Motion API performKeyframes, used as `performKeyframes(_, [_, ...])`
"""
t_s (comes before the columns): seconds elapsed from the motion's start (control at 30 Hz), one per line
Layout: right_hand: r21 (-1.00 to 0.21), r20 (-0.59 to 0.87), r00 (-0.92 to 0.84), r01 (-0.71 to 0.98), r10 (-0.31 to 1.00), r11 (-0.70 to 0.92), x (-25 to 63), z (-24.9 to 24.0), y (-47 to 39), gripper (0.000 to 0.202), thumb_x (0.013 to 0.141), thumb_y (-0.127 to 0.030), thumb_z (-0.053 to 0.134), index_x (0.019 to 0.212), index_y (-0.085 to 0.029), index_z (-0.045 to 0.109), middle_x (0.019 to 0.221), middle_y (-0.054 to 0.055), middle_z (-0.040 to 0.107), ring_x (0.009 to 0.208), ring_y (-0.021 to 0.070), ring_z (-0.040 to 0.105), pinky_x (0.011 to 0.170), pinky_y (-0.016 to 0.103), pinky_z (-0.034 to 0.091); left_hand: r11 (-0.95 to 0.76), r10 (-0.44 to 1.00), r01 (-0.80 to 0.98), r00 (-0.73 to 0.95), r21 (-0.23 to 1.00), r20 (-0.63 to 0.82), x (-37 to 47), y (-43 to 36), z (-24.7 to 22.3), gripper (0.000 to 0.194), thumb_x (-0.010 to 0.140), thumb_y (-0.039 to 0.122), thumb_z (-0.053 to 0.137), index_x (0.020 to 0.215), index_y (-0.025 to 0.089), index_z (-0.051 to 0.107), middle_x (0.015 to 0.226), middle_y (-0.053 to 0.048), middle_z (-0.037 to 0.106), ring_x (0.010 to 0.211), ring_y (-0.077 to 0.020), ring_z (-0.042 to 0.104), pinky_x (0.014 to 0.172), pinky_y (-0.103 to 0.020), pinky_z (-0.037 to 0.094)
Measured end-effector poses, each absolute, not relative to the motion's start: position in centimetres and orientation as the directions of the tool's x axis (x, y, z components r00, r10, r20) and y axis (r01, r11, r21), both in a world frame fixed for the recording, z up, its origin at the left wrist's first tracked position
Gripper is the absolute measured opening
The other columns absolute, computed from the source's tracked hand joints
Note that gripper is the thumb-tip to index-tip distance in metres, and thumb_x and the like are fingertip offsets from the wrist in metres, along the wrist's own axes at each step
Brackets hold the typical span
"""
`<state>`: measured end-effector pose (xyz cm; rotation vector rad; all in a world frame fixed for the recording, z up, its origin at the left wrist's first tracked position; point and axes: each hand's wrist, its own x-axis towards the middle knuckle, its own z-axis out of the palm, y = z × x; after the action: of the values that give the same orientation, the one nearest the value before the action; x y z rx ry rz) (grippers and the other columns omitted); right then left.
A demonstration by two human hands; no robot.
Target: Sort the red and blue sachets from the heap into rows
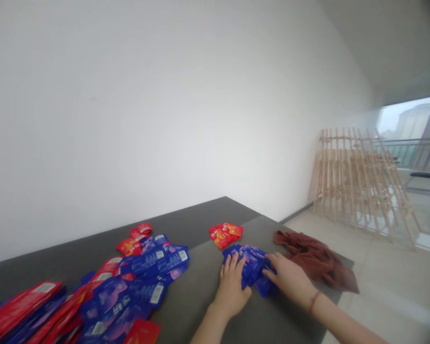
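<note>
A small heap of blue packets lies on the dark table between my two hands. My left hand rests on its left side, fingers stretched and a little spread over the top packets. From the right, my right hand has its thumb and fingers round the heap's edge; part of its fingertips is hidden. A red band circles the right wrist. Just behind the heap sit several red-orange packets, overlapping one another.
Across the left of the table spreads a larger pile of blue packets, with red packets among them. A crumpled brown cloth lies near the right edge. Wooden frames lean against the white wall.
</note>
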<state>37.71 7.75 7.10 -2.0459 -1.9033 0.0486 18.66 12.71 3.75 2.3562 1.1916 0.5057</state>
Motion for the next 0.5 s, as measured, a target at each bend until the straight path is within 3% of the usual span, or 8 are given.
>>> performKeyframes(0.13, [-0.301, 0.165, 0.051, 0.954, 0.985, 0.001, 37.0, 8.2, 11.1, 0.037, 0.086, -0.035, 0.051, 0.113, -0.012, 0.062, 0.104, 0.016, 0.066, 0.093, 0.0263, 0.064, 0.080, 0.033, 0.045, -0.530, 0.827, 0.640, 0.534, 0.555, 0.175, 18.6, 12.9, 3.4, 0.063, 0.077, 0.021, 0.046, 0.139, 0.025, 0.041, 0.158, -0.001, 0.012, 0.144, -0.0261, 0.010, 0.116, -0.044, 0.011])
performKeyframes(0.33, [-0.299, 0.134, -0.139, 0.938, 0.981, 0.174, 35.3, 6.9, 12.9, 0.037, 0.080, -0.014, 0.050, 0.116, -0.014, 0.061, 0.110, 0.012, 0.067, 0.104, 0.0210, 0.061, 0.090, 0.027, 0.042, -0.497, 0.853, 0.603, 0.471, 0.624, 0.224, 18.6, 13.2, 3.1, 0.051, 0.090, 0.032, 0.036, 0.140, 0.024, 0.040, 0.157, -0.005, 0.018, 0.143, -0.0248, 0.016, 0.116, -0.041, 0.016])
performKeyframes(0.4, [-0.285, 0.128, -0.177, 0.936, 0.976, 0.207, 35.1, 6.5, 12.7, 0.037, 0.080, -0.009, 0.047, 0.113, -0.012, 0.062, 0.112, 0.013, 0.066, 0.106, 0.0211, 0.060, 0.093, 0.028, 0.040, -0.488, 0.856, 0.601, 0.470, 0.633, 0.215, 18.6, 13.3, 3.2, 0.054, 0.087, 0.037, 0.042, 0.140, 0.024, 0.041, 0.157, -0.006, 0.016, 0.143, -0.0261, 0.014, 0.116, -0.041, 0.016])
performKeyframes(0.5, [-0.257, 0.127, -0.224, 0.933, 0.966, 0.250, 35.1, 6.5, 12.5, 0.036, 0.080, -0.006, 0.045, 0.111, -0.011, 0.062, 0.116, 0.015, 0.063, 0.112, 0.0228, 0.056, 0.099, 0.030, 0.036, -0.482, 0.849, 0.623, 0.506, 0.616, 0.154, 18.4, 13.6, 3.5, 0.079, 0.070, 0.029, 0.060, 0.144, 0.022, 0.032, 0.158, -0.007, 0.009, 0.144, -0.0293, 0.007, 0.116, -0.042, 0.015])
